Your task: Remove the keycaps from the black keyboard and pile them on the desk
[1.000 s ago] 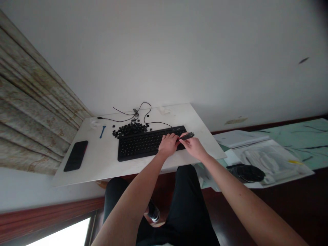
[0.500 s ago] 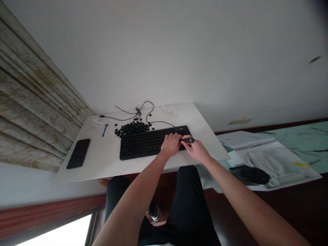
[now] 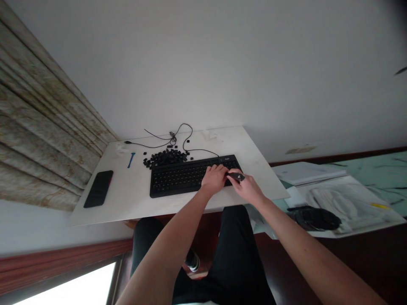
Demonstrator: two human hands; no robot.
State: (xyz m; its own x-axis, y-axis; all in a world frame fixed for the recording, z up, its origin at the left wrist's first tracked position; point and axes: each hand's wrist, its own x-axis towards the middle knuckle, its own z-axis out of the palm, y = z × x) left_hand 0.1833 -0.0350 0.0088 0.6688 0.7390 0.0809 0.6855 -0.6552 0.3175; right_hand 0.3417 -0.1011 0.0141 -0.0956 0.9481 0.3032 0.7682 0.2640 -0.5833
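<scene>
A black keyboard (image 3: 179,177) lies on the white table. My left hand (image 3: 215,178) rests over its right part, fingers laid across the keys and the fingertips partly hidden. Close beside it, my right hand (image 3: 247,186) is closed around a short dark-handled tool (image 3: 237,176) with a pale mark on it. The tool's tip points left toward the left fingers, and its kind cannot be made out. Behind the keyboard sits a heap of loose black keycaps (image 3: 167,157), with a few scattered around it.
A black cable (image 3: 173,136) loops behind the keycaps. To the left are a blue tool (image 3: 131,160) and a black phone (image 3: 98,189). Right of the white table (image 3: 127,207), a lower surface holds a white box (image 3: 310,173) and a dark bundled object (image 3: 314,218). A curtain (image 3: 47,127) hangs at left.
The view has shifted slightly, so the table scene sits a little further right. Both hands stay at the keyboard's right part; the dark tool in my right hand is tilted a little differently.
</scene>
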